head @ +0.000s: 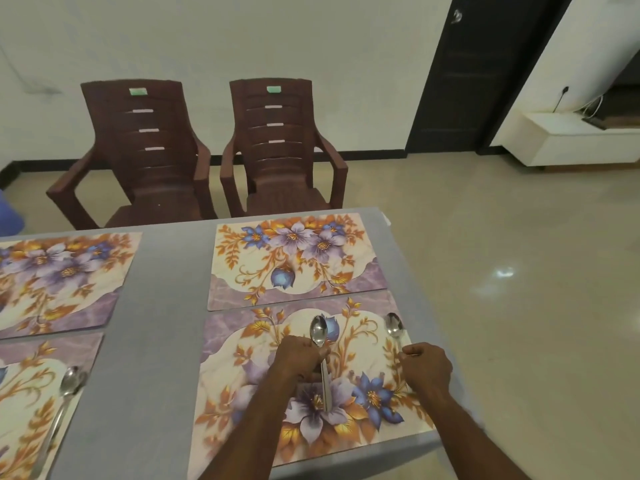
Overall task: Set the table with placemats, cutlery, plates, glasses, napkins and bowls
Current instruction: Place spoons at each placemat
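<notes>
Several floral placemats lie on the grey table (pixel 166 306). Over the near right placemat (pixel 242 403), my left hand (pixel 298 356) grips a steel spoon (pixel 319 332) by its handle, bowl pointing away from me. My right hand (pixel 427 368) holds a second spoon (pixel 394 325) by its handle at that placemat's right edge. Its handle is hidden in my fingers. The far right placemat (pixel 298 261) is bare. A third spoon (pixel 67 386) lies on the near left placemat (pixel 31 393). The far left placemat (pixel 59 278) shows no cutlery.
Two brown plastic armchairs (pixel 145 157) (pixel 284 150) stand beyond the table's far edge. The table's right edge runs just past my right hand, with tiled floor (pixel 519 271) beyond. A dark door (pixel 485 71) and a white low cabinet (pixel 581 140) are at the back right.
</notes>
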